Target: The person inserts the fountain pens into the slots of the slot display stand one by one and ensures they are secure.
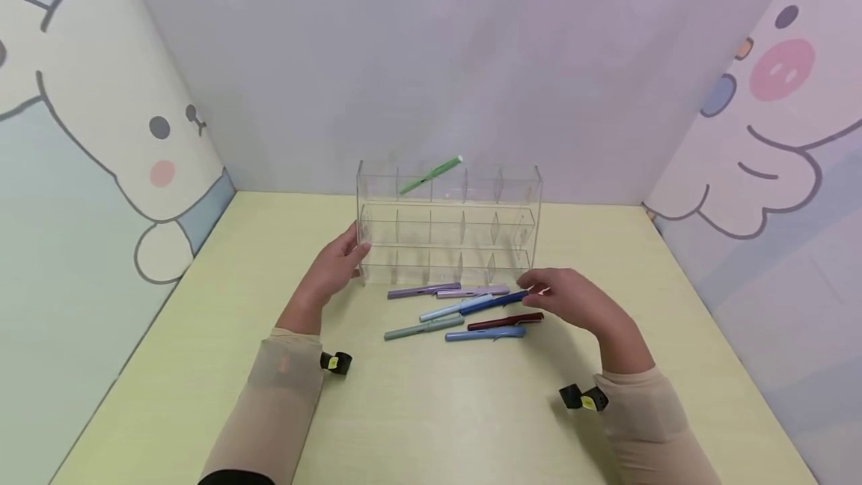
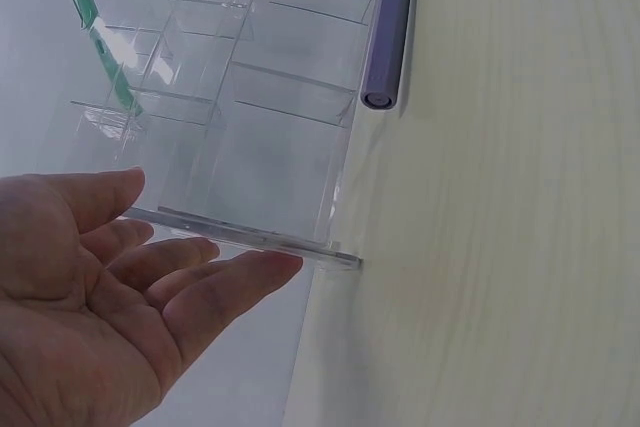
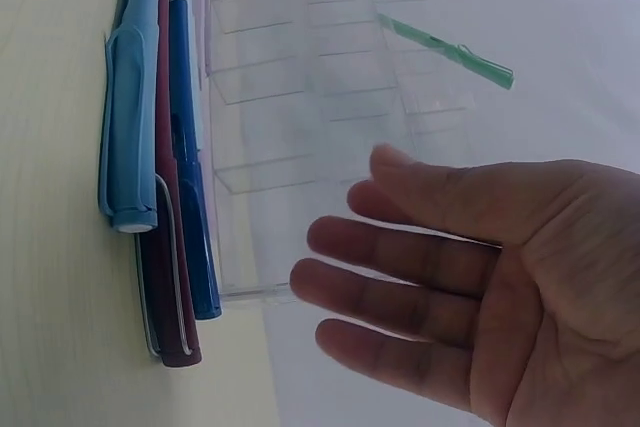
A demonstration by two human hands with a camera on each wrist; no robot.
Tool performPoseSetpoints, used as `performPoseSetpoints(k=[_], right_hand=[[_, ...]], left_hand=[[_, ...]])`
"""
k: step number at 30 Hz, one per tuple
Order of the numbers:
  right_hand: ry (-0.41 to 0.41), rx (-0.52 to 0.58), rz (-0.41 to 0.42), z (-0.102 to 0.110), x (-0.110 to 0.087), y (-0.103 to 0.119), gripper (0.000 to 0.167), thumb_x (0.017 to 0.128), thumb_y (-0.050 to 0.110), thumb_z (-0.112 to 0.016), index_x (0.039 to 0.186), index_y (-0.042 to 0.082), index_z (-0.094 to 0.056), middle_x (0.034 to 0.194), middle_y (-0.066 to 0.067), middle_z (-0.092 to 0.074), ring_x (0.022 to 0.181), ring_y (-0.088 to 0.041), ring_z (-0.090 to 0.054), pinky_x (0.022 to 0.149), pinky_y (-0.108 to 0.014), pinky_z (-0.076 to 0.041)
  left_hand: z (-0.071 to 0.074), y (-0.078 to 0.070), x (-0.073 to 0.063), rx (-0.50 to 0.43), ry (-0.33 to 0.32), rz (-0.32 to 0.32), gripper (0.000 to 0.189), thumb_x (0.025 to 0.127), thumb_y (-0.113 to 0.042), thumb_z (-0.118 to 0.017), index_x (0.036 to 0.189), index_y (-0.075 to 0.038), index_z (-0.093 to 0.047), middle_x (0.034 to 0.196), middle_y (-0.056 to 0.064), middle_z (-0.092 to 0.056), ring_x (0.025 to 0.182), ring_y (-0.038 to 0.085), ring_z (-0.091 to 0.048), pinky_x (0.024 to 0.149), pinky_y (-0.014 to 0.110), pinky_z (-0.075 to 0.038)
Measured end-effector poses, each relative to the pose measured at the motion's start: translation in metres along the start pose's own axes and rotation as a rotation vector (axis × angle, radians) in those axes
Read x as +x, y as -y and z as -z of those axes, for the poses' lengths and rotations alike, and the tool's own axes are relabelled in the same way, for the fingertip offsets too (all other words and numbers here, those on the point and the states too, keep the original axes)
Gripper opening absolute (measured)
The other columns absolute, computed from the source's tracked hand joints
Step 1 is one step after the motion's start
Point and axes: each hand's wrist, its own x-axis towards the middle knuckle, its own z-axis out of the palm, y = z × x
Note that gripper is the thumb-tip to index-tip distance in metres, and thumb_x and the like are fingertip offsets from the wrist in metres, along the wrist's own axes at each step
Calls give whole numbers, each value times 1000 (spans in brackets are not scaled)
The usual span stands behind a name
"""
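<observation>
A clear acrylic display rack (image 1: 447, 227) with stepped compartments stands at the back of the table. My left hand (image 1: 337, 260) touches its left side panel, fingers nearly straight along the outside. A green pen (image 1: 431, 175) rests slanted in the rack's top tier. In front lie a purple pen (image 1: 420, 291), a lilac pen (image 1: 474, 291), a light blue pen (image 1: 454, 308), a dark blue pen (image 1: 494, 302), a dark red pen (image 1: 505, 321), a grey-green pen (image 1: 424, 328) and a blue pen (image 1: 485, 334). My right hand (image 3: 480, 277), loosely bent and holding nothing, hovers by the rack's right front corner, near the dark blue pen.
The pale yellow table (image 1: 431, 410) meets a plain backdrop (image 1: 431, 58) behind the rack. Cartoon-printed side panels (image 1: 87, 193) flank the table left and right. A small black wrist camera (image 1: 337, 363) sits on the left sleeve, another camera (image 1: 584, 398) on the right.
</observation>
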Motion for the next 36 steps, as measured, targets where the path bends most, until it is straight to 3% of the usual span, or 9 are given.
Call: performPoseSetpoints(k=[7,17,23,36], right_hand=[[85,-100,-70,-6,4,0,25,91,19,-70,114,10,-69,108,-4,-70,101,-23,-64,84,-43,-55],[135,-193,-89,-21,13,-9,9,88,15,-72,96,15,-69,92,3,-66,80,-15,-55,72,-35,-50],[117,-289,-32,-28,15,-13,11,85,14,-76,86,15,-65,83,2,-58,74,-15,-49,66,-31,-45],[84,-385,3,-38,18,-13,17,83,11,-78,83,14,-61,81,1,-53,72,-17,-46,65,-31,-44]], left_hand=[[0,0,1,-1,-2,4,56,104,-40,-47,150,-53,-20,161,3,-30,138,32,-43,97,50,-53],[-1,1,1,13,-13,11,56,105,-36,-47,150,-53,-19,160,4,-32,138,33,-44,97,50,-53],[0,1,0,19,-16,16,56,105,-36,-47,150,-54,-19,161,1,-29,138,33,-43,97,50,-54],[-1,-1,0,14,-22,23,56,102,-44,-49,149,-56,-20,161,0,-29,137,31,-45,97,50,-54]])
